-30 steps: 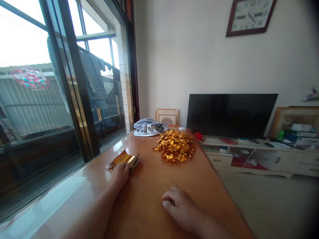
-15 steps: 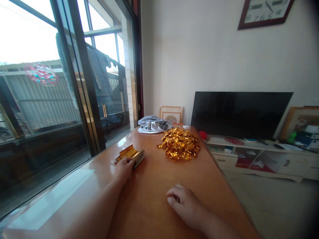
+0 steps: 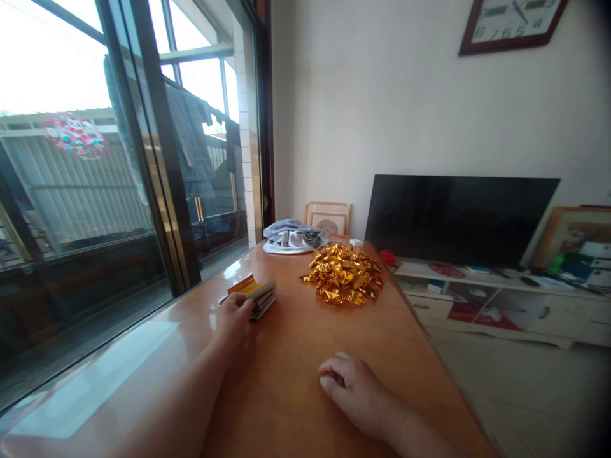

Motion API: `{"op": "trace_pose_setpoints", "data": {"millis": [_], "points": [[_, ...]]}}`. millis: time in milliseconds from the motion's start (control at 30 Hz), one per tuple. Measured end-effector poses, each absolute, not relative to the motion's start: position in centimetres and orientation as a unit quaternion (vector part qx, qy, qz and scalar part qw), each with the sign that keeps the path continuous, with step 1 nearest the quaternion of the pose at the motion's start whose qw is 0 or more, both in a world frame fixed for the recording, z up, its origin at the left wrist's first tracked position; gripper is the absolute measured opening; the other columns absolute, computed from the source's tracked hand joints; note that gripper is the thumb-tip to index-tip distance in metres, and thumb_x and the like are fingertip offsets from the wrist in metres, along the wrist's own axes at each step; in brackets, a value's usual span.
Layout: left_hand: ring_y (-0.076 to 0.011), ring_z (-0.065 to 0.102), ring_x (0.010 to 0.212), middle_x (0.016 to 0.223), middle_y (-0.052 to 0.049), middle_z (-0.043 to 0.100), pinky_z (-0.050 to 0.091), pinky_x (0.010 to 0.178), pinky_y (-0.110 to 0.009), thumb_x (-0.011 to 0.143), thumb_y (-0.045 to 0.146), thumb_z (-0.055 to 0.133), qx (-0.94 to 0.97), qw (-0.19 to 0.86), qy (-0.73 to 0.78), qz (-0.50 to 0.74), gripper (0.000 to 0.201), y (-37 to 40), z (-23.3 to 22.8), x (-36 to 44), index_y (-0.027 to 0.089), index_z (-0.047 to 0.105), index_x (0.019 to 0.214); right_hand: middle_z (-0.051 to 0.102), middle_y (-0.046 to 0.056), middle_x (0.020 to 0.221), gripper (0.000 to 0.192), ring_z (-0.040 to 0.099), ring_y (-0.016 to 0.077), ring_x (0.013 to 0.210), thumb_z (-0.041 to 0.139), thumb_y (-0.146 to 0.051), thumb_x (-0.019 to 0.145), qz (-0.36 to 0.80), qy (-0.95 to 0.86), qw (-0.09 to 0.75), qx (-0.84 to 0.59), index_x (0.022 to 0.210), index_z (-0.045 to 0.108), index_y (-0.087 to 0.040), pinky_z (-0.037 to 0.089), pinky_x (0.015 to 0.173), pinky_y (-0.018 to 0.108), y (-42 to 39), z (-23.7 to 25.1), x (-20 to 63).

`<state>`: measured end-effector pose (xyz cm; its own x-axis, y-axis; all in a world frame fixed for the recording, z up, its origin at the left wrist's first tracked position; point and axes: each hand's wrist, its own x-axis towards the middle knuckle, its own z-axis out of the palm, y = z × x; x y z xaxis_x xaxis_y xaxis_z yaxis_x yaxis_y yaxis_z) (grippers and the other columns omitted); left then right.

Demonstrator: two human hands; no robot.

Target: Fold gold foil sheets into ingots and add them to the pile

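Glossy wooden table [image 3: 296,381], left hand [image 3: 233,318] gripping foil sheets [image 3: 255,294], right hand [image 3: 356,388] loosely curled

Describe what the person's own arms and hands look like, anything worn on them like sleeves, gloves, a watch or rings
Both arms are bare as far as the picture shows: no sleeve reaches the forearms. The left hand and the right hand are ungloved. No watch, bracelet or strap shows at either wrist, and no ring is visible on the fingers that can be seen. The right hand's fingernails look short and plain. The upper arms are out of view.

One foil stack [image 3: 255,294] (one heap [image 3: 344,273])
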<state>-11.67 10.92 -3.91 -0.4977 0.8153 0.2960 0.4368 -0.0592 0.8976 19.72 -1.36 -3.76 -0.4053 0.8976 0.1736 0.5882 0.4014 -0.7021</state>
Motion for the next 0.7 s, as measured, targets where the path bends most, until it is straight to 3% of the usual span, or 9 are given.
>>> {"op": "trace_pose_setpoints", "data": {"millis": [200,400,467,567,700], "points": [[-0.0233,0.061,0.084,0.088,-0.003,0.067,0.044,0.072,-0.032,0.076,0.042,0.069,0.509,0.147,0.608,0.592,0.024,9.8,-1.7,-10.6,0.022,0.062,0.089,0.071,0.003,0.091,0.014,0.066,0.0182,0.084,0.06,-0.019,0.09,0.279,-0.793,0.284,-0.461,0.09,0.074,-0.022,0.048,0.079,0.026,-1.3,-3.5,19.8],[-0.0166,0.059,0.07,0.079,0.002,0.06,0.047,0.065,-0.028,0.084,0.052,0.062,0.53,0.295,0.496,0.622,0.033,8.0,0.4,-7.6,0.024,0.05,0.096,0.071,0.005,0.092,0.02,0.066,0.0198,0.087,0.057,-0.028,0.095,0.281,-0.767,0.358,-0.452,0.097,0.075,-0.021,0.051,0.081,0.029,-0.9,-3.3,20.2],[-0.0158,0.058,0.067,0.077,0.003,0.058,0.048,0.064,-0.028,0.083,0.054,0.064,0.523,0.363,0.462,0.617,0.035,7.5,1.0,-6.7,0.024,0.048,0.092,0.071,0.007,0.103,0.026,0.067,0.0214,0.094,0.058,-0.034,0.096,0.284,-0.73,0.4,-0.475,0.112,0.073,-0.02,0.052,0.085,0.031,-0.6,-3.5,20.5],[-0.0155,0.059,0.068,0.077,0.003,0.057,0.05,0.065,-0.029,0.079,0.053,0.07,0.503,0.467,0.415,0.598,0.037,6.9,1.2,-5.7,0.023,0.049,0.088,0.063,0.014,0.133,0.051,0.062,0.0248,0.121,0.062,-0.041,0.095,0.316,-0.667,0.45,-0.503,0.141,0.057,-0.02,0.052,0.096,0.034,-0.1,-3.7,20.9],[-0.0139,0.059,0.071,0.081,0.002,0.06,0.05,0.067,-0.027,0.075,0.043,0.081,0.467,0.581,0.372,0.554,0.038,6.3,0.6,-4.6,0.021,0.052,0.086,0.048,0.019,0.154,0.078,0.047,0.0264,0.143,0.066,-0.049,0.093,0.42,-0.601,0.472,-0.489,0.157,0.033,-0.018,0.045,0.11,0.039,0.0,-3.5,20.8]]}}
